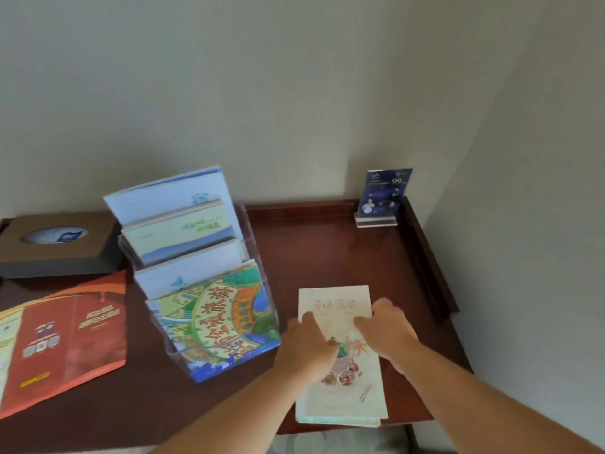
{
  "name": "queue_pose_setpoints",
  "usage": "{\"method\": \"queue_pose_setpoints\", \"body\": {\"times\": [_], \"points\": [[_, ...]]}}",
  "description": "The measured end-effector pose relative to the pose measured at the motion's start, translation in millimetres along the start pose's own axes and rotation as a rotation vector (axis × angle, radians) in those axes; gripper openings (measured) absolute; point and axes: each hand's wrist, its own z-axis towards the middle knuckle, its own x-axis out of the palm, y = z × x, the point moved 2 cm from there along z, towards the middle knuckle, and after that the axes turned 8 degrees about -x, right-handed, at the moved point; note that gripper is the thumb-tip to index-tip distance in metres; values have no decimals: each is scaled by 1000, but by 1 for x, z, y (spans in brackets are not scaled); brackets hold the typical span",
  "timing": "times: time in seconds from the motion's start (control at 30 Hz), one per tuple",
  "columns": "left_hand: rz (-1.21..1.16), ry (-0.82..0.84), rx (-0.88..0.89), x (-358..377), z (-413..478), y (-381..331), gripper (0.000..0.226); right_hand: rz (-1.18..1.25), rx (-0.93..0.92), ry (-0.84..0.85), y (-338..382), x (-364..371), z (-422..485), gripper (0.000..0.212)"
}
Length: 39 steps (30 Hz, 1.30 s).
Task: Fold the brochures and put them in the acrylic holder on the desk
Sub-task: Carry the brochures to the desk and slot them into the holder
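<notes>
A folded cream brochure (340,391) with a food picture lies on the dark wooden desk (327,250) at the front right. My left hand (306,344) presses flat on its left side and my right hand (386,329) presses on its right side, fingers spread. To the left stands the tiered acrylic holder (258,273), filled with several brochures; a colourful map-style one (216,322) fills the front tier. An unfolded red brochure (65,335) lies flat at the far left.
A dark tissue box (55,247) sits at the back left behind the red brochure. A small blue sign in a clear stand (381,199) is at the back right corner. A raised rail (425,257) runs along the desk's right edge.
</notes>
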Motion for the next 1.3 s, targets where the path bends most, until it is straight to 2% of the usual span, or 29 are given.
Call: {"method": "queue_pose_setpoints", "body": {"times": [0.17,0.3,0.43,0.57,0.67,0.77,0.87,1.07,1.2,1.3], "points": [[-41,-47,-113,18,10,4,49,47,90,47,-15,19,-8,43],[-211,-77,-163,17,15,3,48,65,117,4,-18,19,-9,42],[-462,-105,-244,18,18,-2,34,159,123,4,-25,14,-8,38],[-408,-167,-206,19,15,-9,25,198,133,1,-26,14,-9,45],[-405,-180,-143,20,16,-8,22,263,145,7,-27,13,-8,43],[-542,-126,-74,15,14,-11,18,338,147,-6,-29,10,-8,36],[-675,-96,8,-4,7,-21,23,448,89,-91,-23,-3,-5,25],[-781,-224,228,-82,-8,-45,24,736,-157,-290,43,-59,2,14],[-913,-355,352,-146,-24,-52,25,876,-351,-258,105,-93,-3,10],[-964,-457,388,-194,-36,-46,24,859,-490,-211,152,-107,-13,7]]}}
